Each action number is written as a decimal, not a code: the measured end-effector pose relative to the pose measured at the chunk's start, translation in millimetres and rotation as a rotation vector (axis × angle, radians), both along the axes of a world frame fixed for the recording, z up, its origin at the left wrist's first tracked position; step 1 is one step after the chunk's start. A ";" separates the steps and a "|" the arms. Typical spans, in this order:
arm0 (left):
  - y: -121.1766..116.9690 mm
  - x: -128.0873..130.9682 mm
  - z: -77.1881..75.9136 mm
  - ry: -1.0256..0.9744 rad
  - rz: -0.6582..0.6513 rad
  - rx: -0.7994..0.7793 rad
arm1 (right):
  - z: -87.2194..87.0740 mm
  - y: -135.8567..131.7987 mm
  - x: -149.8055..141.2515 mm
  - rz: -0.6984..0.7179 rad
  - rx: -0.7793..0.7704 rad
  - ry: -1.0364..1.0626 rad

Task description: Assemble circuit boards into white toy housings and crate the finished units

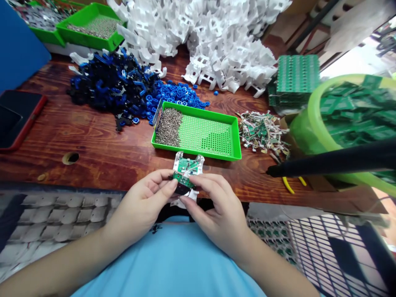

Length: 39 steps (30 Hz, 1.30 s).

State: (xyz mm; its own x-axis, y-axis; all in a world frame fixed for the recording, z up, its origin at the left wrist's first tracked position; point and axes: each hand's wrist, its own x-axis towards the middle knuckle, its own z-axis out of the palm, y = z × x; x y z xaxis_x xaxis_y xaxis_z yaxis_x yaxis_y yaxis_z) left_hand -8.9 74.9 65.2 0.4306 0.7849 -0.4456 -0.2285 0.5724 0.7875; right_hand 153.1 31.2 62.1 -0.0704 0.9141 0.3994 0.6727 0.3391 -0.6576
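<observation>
My left hand (142, 202) and my right hand (219, 214) meet at the table's near edge, both pinched on a small white plastic housing with a green circuit board (187, 167) set in it. The fingertips press on the board's lower part, where a dark piece shows. Just beyond it lies a green perforated tray (213, 136) with a heap of small metal screws (168, 127) at its left end.
A big pile of white plastic housings (210, 37) fills the back. Blue and black parts (117, 84) lie at left. Green board stacks (297, 76), a green tub of boards (349, 111), board scraps (262, 132), a black tool (328, 163) and a phone (15, 117) surround the work.
</observation>
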 end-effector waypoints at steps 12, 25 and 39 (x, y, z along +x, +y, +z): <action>-2.4 -2.5 1.9 -0.009 0.004 0.135 | 5.0 -0.4 -2.6 0.025 0.067 0.121; -14.2 -1.9 2.6 0.160 0.093 0.505 | 10.4 2.2 -10.7 0.038 0.115 0.285; -4.3 -4.1 10.0 -0.088 0.117 0.002 | 8.9 2.7 -15.0 0.029 0.087 0.213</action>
